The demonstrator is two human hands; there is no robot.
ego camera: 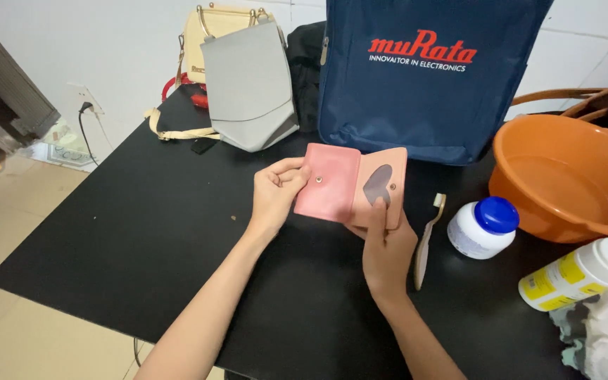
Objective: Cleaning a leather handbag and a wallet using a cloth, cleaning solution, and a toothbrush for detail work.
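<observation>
Right hand (pixel 387 248) beneath pink wallet (pixel 350 184), left fingers (pixel 291 174) pinching edge

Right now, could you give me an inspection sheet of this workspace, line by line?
Surface: black table, a few specks.
Job's things: pink wallet, held open.
Clutter: navy bag, grey bag, cream handbag, orange basin, white jar, toothbrush, white bottle, crumpled cloth.
Hands: left hand and right hand grip the wallet.
Cables: black cord at wall socket.
Surroundings: tiled floor, white wall.
</observation>
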